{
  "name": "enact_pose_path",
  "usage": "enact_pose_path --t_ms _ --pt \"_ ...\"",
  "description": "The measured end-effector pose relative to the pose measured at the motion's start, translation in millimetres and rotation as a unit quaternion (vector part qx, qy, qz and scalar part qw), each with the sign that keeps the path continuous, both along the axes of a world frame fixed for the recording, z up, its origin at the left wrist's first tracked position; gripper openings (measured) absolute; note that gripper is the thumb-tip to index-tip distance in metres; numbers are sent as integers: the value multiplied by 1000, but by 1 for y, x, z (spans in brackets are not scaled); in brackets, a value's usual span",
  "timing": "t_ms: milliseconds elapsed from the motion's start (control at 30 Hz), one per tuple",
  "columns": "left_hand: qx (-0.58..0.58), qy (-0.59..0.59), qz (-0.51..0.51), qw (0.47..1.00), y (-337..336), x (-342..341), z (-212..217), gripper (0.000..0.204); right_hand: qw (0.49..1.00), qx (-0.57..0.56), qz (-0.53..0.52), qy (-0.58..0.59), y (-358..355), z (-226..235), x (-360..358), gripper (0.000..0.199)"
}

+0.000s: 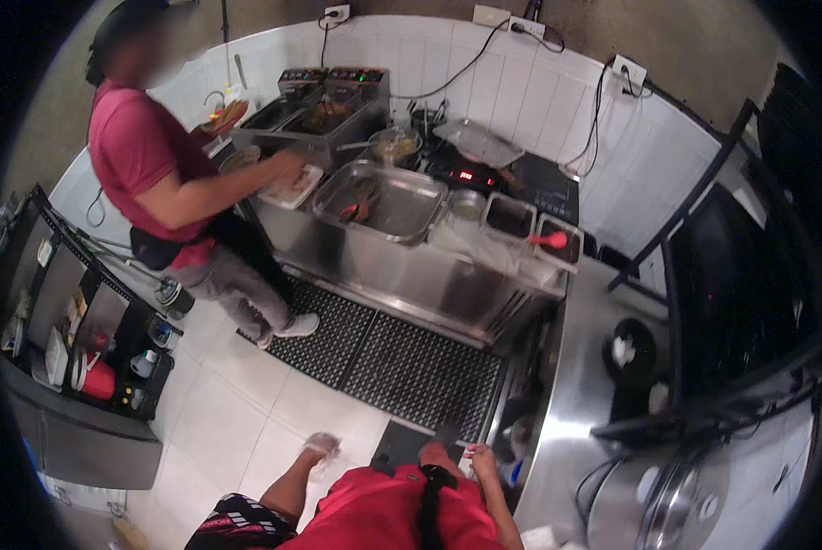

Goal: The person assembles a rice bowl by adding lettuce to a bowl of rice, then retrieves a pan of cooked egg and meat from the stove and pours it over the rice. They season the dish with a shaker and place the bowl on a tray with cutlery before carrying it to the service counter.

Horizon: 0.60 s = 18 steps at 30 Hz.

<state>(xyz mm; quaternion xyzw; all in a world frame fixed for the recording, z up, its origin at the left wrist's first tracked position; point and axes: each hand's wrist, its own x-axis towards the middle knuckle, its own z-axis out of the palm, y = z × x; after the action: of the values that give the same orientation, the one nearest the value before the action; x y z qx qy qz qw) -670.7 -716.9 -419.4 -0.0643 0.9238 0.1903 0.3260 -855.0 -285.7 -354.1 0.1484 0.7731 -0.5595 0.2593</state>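
My left hand is held out low over the pale floor tiles, seemingly in a thin clear plastic glove. Its fingers are blurred, so their pose is unclear. On the other side of my red shirt, my right hand is raised close to the steel counter's edge with its fingers bent together. A small whitish thing shows by those fingers, too small to name. A dark cord or strap hangs down the front of the shirt.
A co-worker reaches over a white tray at the cooking line. Fryers, a large steel pan and sauce containers with a red ladle line it. Black mats cover floor. A steel counter runs along the right.
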Motion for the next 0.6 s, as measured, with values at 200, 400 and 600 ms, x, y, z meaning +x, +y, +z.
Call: enact_pose_path --t_ms 200,400,600 --pt "259 3 404 877 19 -50 7 28 993 8 85 82 -5 68 -170 25" --pt "355 113 464 804 35 -217 95 32 959 -57 149 234 -69 144 -324 17" --pt "470 216 373 771 18 -427 203 36 936 -114 189 276 -156 226 -499 25"
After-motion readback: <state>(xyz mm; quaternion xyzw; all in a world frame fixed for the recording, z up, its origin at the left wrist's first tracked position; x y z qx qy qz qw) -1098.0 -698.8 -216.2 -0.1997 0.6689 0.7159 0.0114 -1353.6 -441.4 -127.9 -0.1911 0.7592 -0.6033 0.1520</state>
